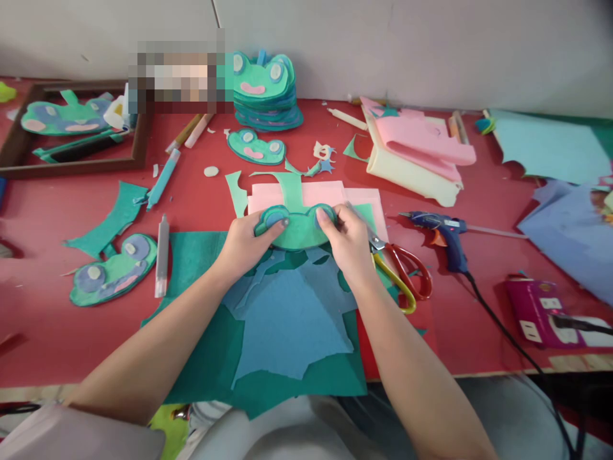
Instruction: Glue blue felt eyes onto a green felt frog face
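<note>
Between my two hands is a green felt frog face [301, 231] with blue felt circles on its eye bumps and no mouth piece visible. My left hand [251, 239] pinches its left eye, thumb on top. On the other eye, my right hand [349, 236] presses its thumb down, fingers curled behind the edge. Just under the frog face lie cut blue felt [294, 319] and a large dark green felt sheet [205, 358]. Scissors [407, 268] with red and yellow handles rest beside my right hand, their blades partly hidden by it.
A blue glue gun [440, 230] lies right, its cord running to a magenta power strip [531, 313]. Stacked frog faces [265, 89] stand at the back. Another frog face [115, 271] and several markers lie left, near a brown frame [138, 140]. Folded pink felt [421, 137] sits back right.
</note>
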A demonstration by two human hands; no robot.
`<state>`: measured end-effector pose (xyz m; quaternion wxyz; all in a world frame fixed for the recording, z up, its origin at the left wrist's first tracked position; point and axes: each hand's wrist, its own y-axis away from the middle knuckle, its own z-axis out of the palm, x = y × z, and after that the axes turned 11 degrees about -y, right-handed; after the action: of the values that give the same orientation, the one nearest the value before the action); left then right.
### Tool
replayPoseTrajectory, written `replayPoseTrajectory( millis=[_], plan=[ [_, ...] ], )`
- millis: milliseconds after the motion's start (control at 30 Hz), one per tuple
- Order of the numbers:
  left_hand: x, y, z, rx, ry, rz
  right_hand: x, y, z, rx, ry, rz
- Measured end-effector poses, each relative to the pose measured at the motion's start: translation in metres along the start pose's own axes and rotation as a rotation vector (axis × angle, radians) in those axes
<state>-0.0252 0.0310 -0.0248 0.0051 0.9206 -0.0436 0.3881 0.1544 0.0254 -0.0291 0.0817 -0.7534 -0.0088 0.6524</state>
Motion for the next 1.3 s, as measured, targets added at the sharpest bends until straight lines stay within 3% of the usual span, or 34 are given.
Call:
replayPoseTrajectory(
  millis=[233,500,767,867,967,1100,1167,1300],
  plan=[
    [-0.001,0.0,0.0,0.009,0.008,0.005,-0.002,0.0,0.0,-0.008,-0.061,0.022],
    [-0.001,-0.001,-0.001,0.021,0.039,0.012,-0.005,0.0,-0.002,-0.106,-0.299,0.232],
    [0.001,0.0,0.0,0.015,0.071,-0.02,-0.001,0.001,-0.001,-0.122,-0.34,0.221],
    [-0.001,0.0,0.0,0.006,0.208,-0.057,-0.001,0.001,-0.002,-0.114,-0.342,0.229],
    [-0.003,-0.002,-0.004,0.006,0.479,-0.074,-0.001,0.001,-0.002,-0.128,-0.378,0.265],
    [0.0,-0.007,-0.012,-0.229,0.64,-0.095,-0.005,0.003,-0.003,-0.302,-0.42,0.314],
    [0.003,-0.006,-0.012,-0.291,0.547,-0.058,-0.009,0.005,-0.003,-0.398,-0.335,0.309],
    [0.006,-0.003,-0.005,-0.335,0.313,0.064,-0.015,0.008,-0.003,-0.438,-0.042,0.179]
  ],
)
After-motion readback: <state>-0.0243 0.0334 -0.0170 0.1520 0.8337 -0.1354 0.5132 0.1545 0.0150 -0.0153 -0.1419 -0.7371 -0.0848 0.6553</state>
